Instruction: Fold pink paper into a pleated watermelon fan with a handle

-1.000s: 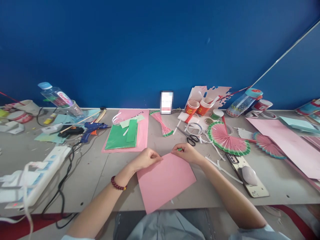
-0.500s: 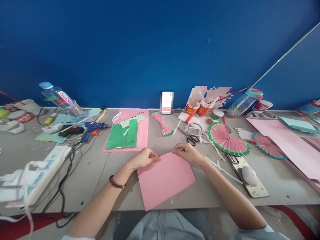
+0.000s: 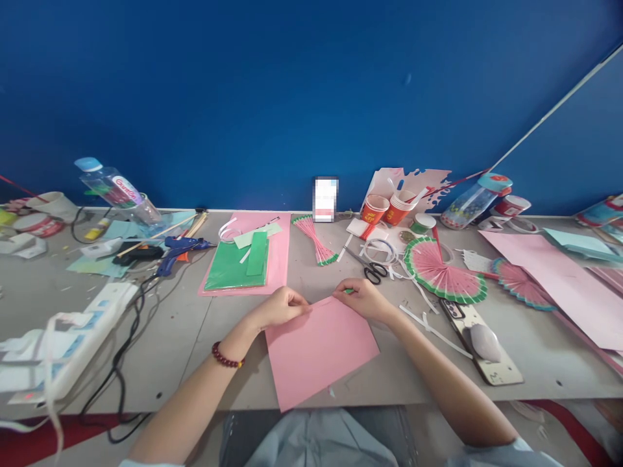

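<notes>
A pink paper sheet lies on the grey table in front of me, with a green strip showing at its far edge. My left hand pinches the far left corner of the sheet, fingers closed. My right hand pinches the far edge near the green strip, fingers closed too. A dark red bead bracelet is on my left wrist.
Green paper on pink paper, a blue glue gun, a power strip with cables, scissors, watermelon paper fans, red cups, a phone, bottles, a large pink sheet at the right.
The pink sheet has slid slightly to the left under my hands, and its far edge is folded a little. Both hands stay at that edge.
</notes>
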`<control>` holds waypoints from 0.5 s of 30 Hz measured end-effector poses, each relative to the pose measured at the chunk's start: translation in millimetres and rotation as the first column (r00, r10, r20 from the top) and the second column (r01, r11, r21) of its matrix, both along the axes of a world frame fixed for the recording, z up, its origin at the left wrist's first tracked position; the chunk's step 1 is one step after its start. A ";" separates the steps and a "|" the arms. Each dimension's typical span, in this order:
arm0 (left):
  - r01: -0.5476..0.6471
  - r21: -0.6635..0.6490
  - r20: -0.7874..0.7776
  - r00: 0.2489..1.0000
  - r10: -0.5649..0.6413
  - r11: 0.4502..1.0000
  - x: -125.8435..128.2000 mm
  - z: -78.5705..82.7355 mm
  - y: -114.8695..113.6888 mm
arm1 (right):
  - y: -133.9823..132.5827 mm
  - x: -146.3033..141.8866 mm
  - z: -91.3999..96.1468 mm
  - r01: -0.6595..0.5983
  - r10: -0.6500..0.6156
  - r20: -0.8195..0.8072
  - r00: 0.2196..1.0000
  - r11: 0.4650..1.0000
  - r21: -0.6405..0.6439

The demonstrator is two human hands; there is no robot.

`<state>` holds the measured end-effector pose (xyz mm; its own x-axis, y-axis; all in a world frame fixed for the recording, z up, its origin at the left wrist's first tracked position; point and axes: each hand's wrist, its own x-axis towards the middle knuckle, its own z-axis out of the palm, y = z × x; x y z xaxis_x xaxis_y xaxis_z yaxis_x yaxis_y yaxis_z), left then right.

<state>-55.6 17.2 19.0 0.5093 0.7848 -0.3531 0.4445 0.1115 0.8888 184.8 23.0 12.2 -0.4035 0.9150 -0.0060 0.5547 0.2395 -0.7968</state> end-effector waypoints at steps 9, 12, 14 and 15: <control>0.086 0.060 0.007 0.996 -0.086 0.995 6.0 -1.1 -3.6 | -13.7 -19.8 9.2 -0.244 0.133 0.294 0.947 0.890 0.385; 0.109 0.084 -0.014 0.994 -0.108 0.991 7.3 -1.4 -4.9 | -15.8 -22.5 9.0 -0.272 0.161 0.312 0.936 0.894 0.356; 0.110 0.092 -0.015 0.994 -0.110 0.990 7.5 -3.0 -5.7 | -16.3 -22.8 9.6 -0.277 0.170 0.317 0.933 0.903 0.330; 0.110 0.094 -0.012 0.994 -0.109 0.990 7.4 -3.8 -6.0 | -16.5 -22.8 10.2 -0.279 0.173 0.321 0.931 0.906 0.318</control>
<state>-48.2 11.2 15.3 0.5916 0.7546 -0.2840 0.4558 -0.0225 0.8898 162.0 6.5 22.4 -0.6292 0.7614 0.1560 0.6378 0.6205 -0.4563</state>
